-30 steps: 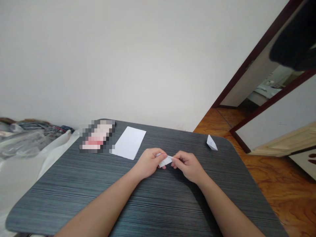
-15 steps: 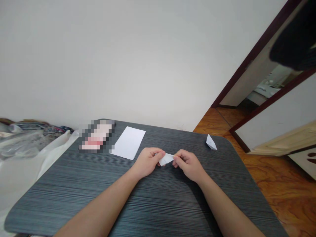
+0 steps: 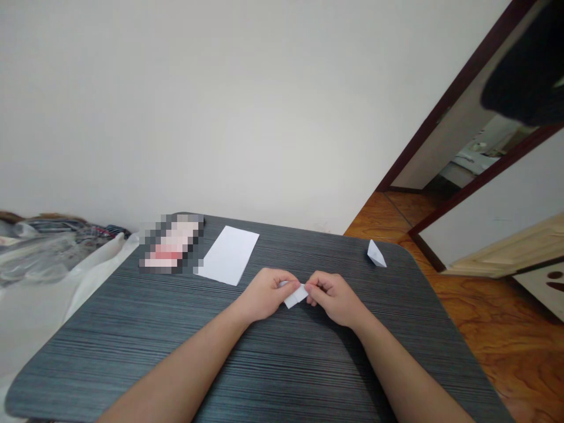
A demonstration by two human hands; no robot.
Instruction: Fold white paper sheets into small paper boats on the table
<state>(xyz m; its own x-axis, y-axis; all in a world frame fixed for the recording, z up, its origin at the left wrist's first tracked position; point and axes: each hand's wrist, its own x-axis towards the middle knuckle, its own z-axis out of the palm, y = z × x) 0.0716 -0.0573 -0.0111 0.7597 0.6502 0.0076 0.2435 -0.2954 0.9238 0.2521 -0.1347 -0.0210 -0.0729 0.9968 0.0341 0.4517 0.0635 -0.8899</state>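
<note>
A small folded piece of white paper [image 3: 296,296] is pinched between both hands, just above the dark table. My left hand [image 3: 269,295] grips its left side, thumb on top. At its right corner, the thumb and fingers of my right hand [image 3: 331,297] are closed on it. My fingers cover part of the folds. Beyond my left hand lies a flat white sheet of paper [image 3: 228,255]. To the right, apart from my hands, a folded paper boat [image 3: 376,254] rests on the table.
The dark wood-grain table [image 3: 273,364] has rounded corners. A blurred-out flat object [image 3: 173,242] lies at its back left. Plastic-covered fabric [image 3: 57,252] is piled beyond the left edge. A white wall [image 3: 229,106] stands behind; wooden floor [image 3: 493,317] shows at right.
Both hands have moved slightly down with the folded paper and come closer together. The paper is tilted differently, and less of it shows between the fingers.
</note>
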